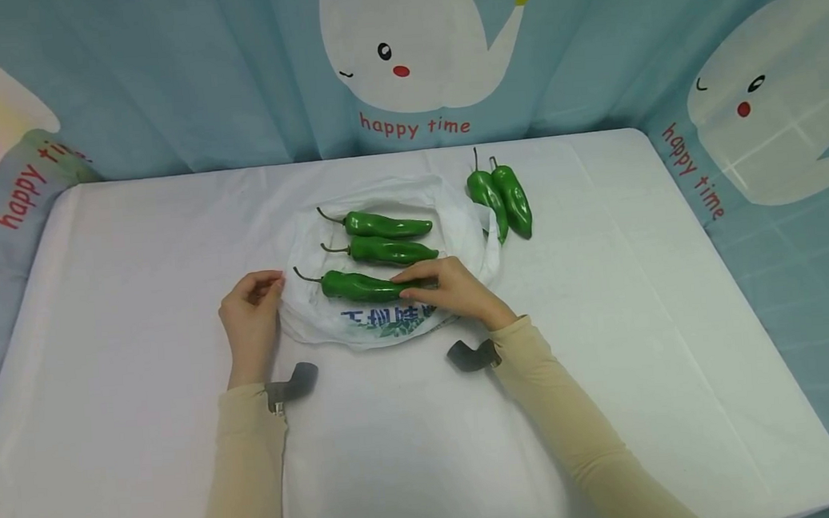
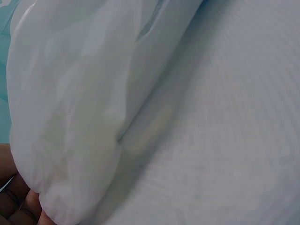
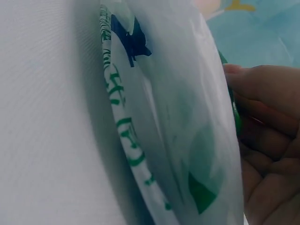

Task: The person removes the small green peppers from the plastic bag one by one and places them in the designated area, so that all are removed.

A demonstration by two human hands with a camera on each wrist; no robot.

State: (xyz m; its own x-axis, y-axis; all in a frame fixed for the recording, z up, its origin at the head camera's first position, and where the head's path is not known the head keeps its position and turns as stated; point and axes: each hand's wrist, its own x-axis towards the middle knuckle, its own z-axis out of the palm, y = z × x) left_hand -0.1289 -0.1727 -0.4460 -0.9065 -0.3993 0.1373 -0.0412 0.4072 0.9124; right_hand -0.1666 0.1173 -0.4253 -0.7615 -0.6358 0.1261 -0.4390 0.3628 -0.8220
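Observation:
A white plastic bag (image 1: pixel 318 326) lies spread on the table, with three long green peppers side by side within its opening. My right hand (image 1: pixel 460 289) pinches the tip end of the nearest green pepper (image 1: pixel 359 286), whose stem points left. Behind it lie the middle pepper (image 1: pixel 391 250) and the far pepper (image 1: pixel 387 225), both untouched. At the bag's left edge my left hand (image 1: pixel 252 326) pinches the plastic between thumb and fingers. Raised bag plastic (image 2: pixel 70 103) fills much of the left wrist view. In the right wrist view, the bag's side (image 3: pixel 187 122) hides most of the pepper.
Two more green peppers, one (image 1: pixel 485 192) partly behind a bag handle and another (image 1: pixel 514 201) beside it, lie at the back right. White cloth covers the table (image 1: pixel 644 339). A blue curtain (image 1: pixel 243 78) with whale prints hangs behind and at the sides.

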